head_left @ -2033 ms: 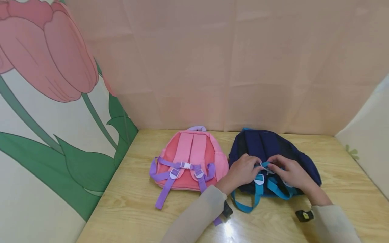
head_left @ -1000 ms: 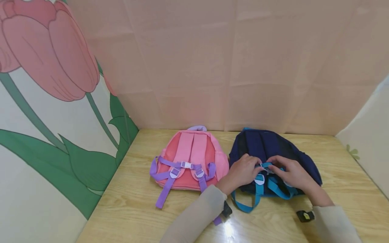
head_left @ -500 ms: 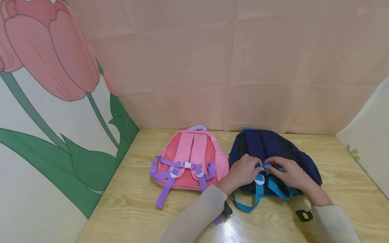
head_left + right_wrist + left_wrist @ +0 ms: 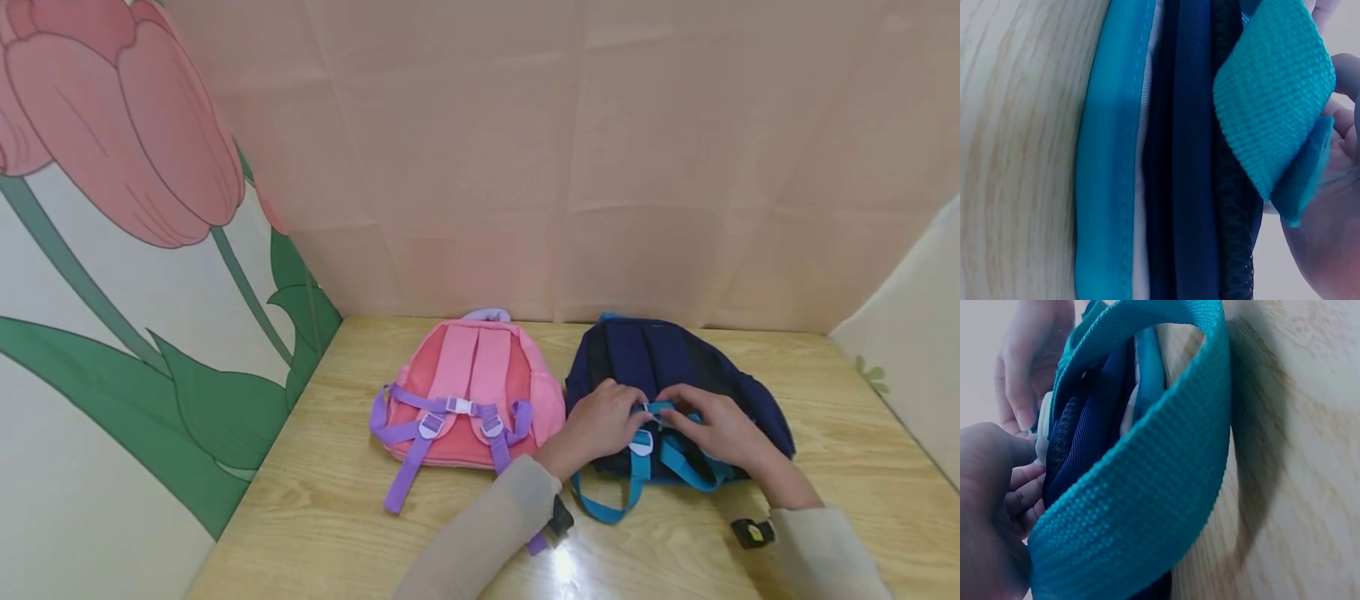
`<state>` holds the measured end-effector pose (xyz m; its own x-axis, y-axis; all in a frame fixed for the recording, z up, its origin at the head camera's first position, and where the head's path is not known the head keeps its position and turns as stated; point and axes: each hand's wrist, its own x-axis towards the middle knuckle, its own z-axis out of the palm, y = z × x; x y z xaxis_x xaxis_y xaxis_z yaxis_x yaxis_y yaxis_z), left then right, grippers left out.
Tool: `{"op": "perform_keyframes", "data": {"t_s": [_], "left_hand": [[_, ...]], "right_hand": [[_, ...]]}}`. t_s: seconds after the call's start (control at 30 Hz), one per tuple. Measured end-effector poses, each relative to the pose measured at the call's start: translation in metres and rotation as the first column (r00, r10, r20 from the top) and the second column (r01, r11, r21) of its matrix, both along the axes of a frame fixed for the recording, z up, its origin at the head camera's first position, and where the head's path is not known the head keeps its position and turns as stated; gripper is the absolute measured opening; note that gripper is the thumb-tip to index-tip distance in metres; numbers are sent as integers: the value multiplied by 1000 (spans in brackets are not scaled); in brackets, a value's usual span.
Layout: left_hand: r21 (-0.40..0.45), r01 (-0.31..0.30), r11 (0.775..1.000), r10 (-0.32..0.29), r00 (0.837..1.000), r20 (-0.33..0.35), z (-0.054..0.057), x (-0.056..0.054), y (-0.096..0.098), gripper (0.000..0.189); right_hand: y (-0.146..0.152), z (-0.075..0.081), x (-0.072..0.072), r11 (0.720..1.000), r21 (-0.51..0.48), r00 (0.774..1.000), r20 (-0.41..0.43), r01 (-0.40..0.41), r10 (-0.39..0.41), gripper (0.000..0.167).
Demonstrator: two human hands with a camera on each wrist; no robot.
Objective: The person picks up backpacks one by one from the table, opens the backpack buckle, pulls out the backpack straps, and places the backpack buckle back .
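A navy backpack (image 4: 675,350) lies with its straps up on the right half of the table. Across its lower part, my left hand (image 4: 603,421) pinches the white buckle (image 4: 1042,428) of the blue chest strap (image 4: 660,407). Close beside it, my right hand (image 4: 712,427) pinches the same strap with thumb and fingers. Fingers partly hide the buckle, so I cannot tell if its halves are joined. In the left wrist view a blue webbing loop (image 4: 1141,506) arches in front of the bag. Another blue strap (image 4: 1275,94) hangs by my right hand in the right wrist view.
A pink backpack (image 4: 480,358) with purple straps and a fastened white buckle (image 4: 459,406) lies left of the navy one. A white adjuster (image 4: 641,442) sits on a blue strap below my hands. Behind the wooden table (image 4: 315,500) hangs a plain backdrop (image 4: 450,167).
My right hand's fingers have shifted slightly at the strap, leftward and then back a little. My left hand and both backpacks stay almost still.
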<state>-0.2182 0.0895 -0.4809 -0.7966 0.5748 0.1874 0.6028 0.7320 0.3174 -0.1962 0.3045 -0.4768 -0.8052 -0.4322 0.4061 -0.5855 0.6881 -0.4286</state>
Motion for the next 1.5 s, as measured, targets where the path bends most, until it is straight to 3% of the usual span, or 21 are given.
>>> {"op": "perform_keyframes", "data": {"t_s": [0.27,0.67,1.1,1.5], "left_hand": [[2,-2,1000,2,1000,-10,-3,-1,1,31],[-32,2,999,-3,1000,-10,3,-2,1,31],[-22,-3,1000,3,1000,3,1,0,2,31],[-23,-4,1000,4,1000,3,1,-1,1,31]], "right_hand": [[2,0,2,1000,-19,1000,28,14,-13,19],[-1,5,0,1000,0,1000,26,6,-6,22],[-1,2,2,999,13,998,53,31,-31,15],[1,1,2,1000,-21,1000,14,8,-7,19]]}}
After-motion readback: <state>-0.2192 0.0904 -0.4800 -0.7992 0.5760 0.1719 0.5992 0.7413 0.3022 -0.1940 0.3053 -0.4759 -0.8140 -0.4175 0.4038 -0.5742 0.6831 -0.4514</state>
